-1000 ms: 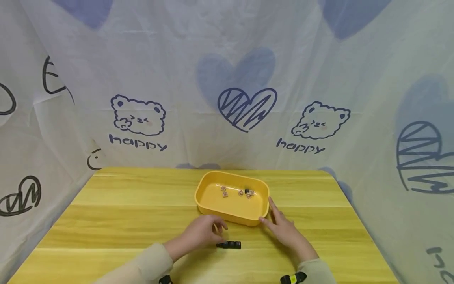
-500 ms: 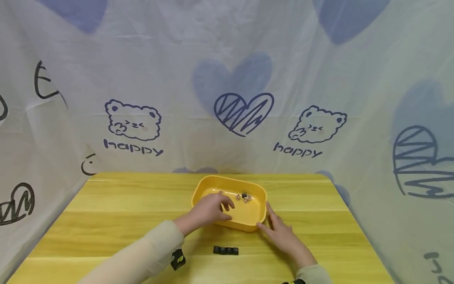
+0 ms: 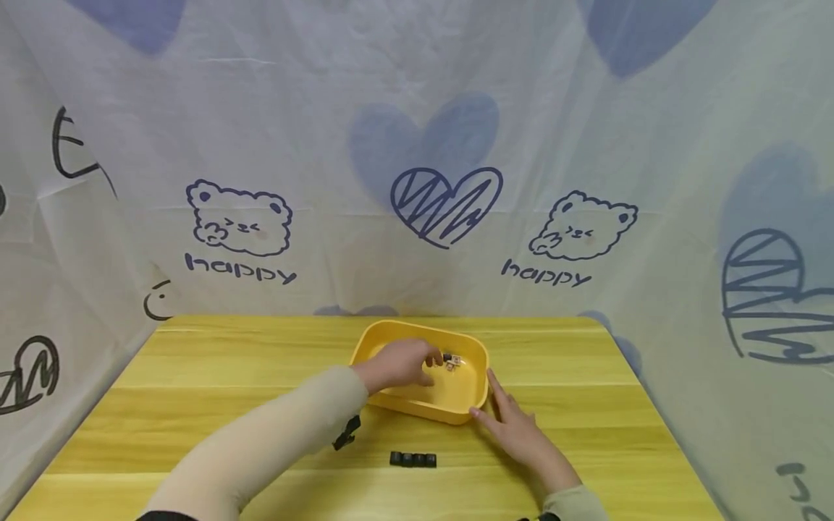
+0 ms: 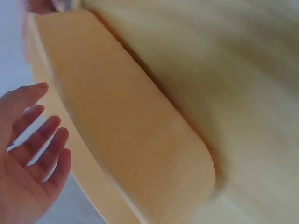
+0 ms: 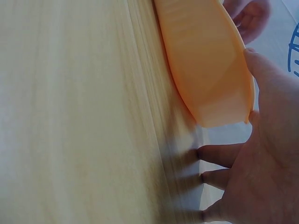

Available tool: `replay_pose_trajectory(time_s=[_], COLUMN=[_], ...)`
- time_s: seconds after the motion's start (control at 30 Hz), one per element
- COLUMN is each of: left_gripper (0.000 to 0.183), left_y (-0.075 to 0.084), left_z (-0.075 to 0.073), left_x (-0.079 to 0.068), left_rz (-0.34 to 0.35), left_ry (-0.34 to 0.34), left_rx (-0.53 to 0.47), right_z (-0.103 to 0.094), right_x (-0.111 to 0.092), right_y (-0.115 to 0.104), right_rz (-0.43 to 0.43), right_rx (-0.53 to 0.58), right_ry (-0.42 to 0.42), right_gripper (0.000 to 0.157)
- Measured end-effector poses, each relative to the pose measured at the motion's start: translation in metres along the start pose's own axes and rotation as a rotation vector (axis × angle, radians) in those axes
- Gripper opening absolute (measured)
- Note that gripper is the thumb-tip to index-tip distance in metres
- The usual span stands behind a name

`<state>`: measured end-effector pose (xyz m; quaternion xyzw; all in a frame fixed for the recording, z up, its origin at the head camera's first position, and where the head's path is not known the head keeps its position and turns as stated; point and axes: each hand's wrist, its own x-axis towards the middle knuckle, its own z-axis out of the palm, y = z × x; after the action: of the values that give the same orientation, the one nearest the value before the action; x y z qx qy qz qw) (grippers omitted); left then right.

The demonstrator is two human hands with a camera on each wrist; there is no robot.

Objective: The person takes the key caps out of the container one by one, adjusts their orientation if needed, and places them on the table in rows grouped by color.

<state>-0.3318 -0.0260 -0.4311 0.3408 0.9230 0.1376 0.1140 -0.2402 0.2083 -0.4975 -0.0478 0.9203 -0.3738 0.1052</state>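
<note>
Left hand [image 3: 402,364] over the yellow tray [image 3: 423,413], fingers loosely bent and spread, thumb well apart from them; I have hold of nothing in it. Just right of its fingertips, on the tray floor, a small black piece [image 3: 447,357] and a cluster of small pale pieces [image 3: 455,362]; whether I touch the black one I cannot tell. Right hand [image 3: 521,434] at the tray's near right corner: thumb and forefinger spread fairly straight, thumb touching the rim, forefinger along the right side. It touches the corner without closing round it. My other right fingers reach down beside the tray toward the wooden table [image 3: 586,405]. Four black blocks [image 3: 413,459] sit in a row on the table, nearer me than either set of fingertips, left of my right hand. Beyond both hands, a printed cloth [image 3: 339,275].
</note>
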Motion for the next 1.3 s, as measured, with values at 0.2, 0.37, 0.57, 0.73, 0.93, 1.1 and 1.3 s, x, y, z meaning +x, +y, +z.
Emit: replay_pose_trajectory(time_s=[0.2,0.37,0.57,0.73,0.93,1.1,1.3], left_gripper=[0.043,0.048,0.045,0.040,0.036,0.031,0.035], left_y=[-0.013,-0.014,-0.013,-0.019,-0.021,-0.018,-0.017], left_z=[0.004,0.004,0.009,0.017,0.020,0.019,0.023], left_x=[0.022,0.042,0.059,0.067,0.071,0.071,0.076], left_rz=[0.061,0.091,0.082,0.061,0.076,0.114,0.162], left_ry=[-0.088,-0.132,-0.173,-0.160,-0.163,-0.168,-0.159], left_rx=[0.074,0.081,0.117,0.152,0.158,0.175,0.254], right_z=[0.000,0.001,0.001,0.000,0.000,0.000,0.000], right_x=[0.001,0.002,0.002,0.001,0.002,0.002,0.002], right_y=[0.002,0.005,0.005,0.005,0.005,0.005,0.007], right_rz=[-0.003,-0.005,-0.005,-0.002,0.001,0.004,-0.010], right_rx=[-0.007,-0.005,-0.002,-0.007,-0.006,-0.007,0.004], right_ry=[0.004,0.008,0.006,0.011,0.005,0.008,0.021], right_gripper=[0.083,0.083,0.083,0.083,0.082,0.082,0.082])
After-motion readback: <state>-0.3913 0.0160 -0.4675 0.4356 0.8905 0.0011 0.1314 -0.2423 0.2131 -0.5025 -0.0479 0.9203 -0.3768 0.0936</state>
